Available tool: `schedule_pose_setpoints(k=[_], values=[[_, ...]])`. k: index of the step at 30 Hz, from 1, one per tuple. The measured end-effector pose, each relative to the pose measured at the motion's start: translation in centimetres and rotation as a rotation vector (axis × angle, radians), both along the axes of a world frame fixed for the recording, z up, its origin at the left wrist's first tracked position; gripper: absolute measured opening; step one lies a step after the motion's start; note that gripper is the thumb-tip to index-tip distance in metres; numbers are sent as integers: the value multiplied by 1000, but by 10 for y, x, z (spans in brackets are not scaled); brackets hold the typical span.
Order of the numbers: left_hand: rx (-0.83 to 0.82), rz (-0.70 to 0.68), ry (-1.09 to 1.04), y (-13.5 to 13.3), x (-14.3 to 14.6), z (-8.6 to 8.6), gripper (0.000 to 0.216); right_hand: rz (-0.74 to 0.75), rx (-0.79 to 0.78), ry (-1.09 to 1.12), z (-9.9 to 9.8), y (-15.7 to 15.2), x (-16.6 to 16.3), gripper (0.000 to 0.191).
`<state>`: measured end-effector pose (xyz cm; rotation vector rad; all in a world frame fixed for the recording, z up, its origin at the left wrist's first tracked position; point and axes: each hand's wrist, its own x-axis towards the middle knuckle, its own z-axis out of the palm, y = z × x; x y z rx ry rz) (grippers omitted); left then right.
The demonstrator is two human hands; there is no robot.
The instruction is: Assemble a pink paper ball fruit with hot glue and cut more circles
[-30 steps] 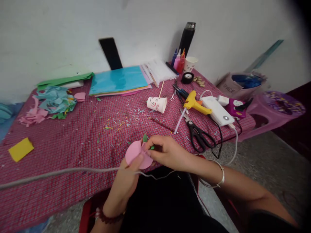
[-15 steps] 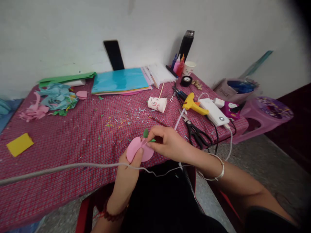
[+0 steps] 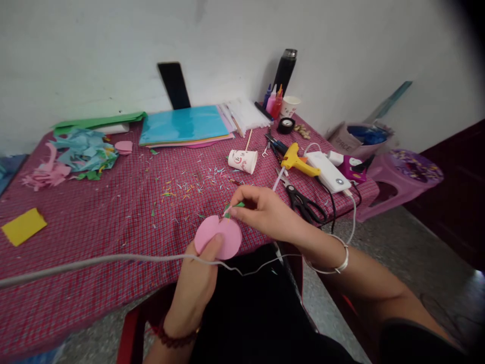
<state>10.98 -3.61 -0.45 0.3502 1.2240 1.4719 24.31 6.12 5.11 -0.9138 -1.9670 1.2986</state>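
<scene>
Right fingertips (image 3: 232, 211) have lifted from the pink disc's face to just above its upper edge since the earlier frame. Left hand (image 3: 199, 273) grips the pink paper disc (image 3: 229, 239), thumb flat on its face; disc lies between the hands, below the right fingers. Right hand (image 3: 267, 212) pinches at a green piece (image 3: 227, 215); exact hold unclear. Scissors (image 3: 301, 199) rest beyond the right wrist; paper cup (image 3: 242, 161) ahead of both hands.

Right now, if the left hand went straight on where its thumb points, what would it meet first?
Likely the right hand, by the upper edge of the pink cutout; depth is unclear.
</scene>
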Motion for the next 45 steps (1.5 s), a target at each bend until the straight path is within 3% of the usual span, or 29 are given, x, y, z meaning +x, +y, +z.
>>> schedule_pose_setpoints(k=[7, 14, 21, 24, 29, 32, 35, 38, 45], values=[[-74, 4, -169, 2, -6, 12, 47, 23, -15, 24, 17, 11, 3, 7], [-31, -82, -111, 2, -16, 8, 60, 85, -29, -67, 4, 12, -4, 4], [68, -92, -79, 5, -24, 0, 28, 113, 20, -60, 7, 21, -5, 5], [110, -132, -4, 5, -30, -4, 24, 122, 6, -43, 8, 23, -6, 5], [216, -211, 133, 0, -37, -10, 44, 118, -57, -26, 2, 22, -5, 5], [274, -241, 250, -3, -36, -9, 33, 113, -90, -14, -3, 22, -3, 6], [228, -143, 424, -6, -30, -4, 30, 108, -101, -3, -6, 20, 0, 6], [197, -44, 491, -6, -24, -2, 46, 101, -114, -6, -7, 18, 2, 7], [94, -69, 542, 0, -25, -7, 31, 66, -142, 53, -9, 14, 6, 7]])
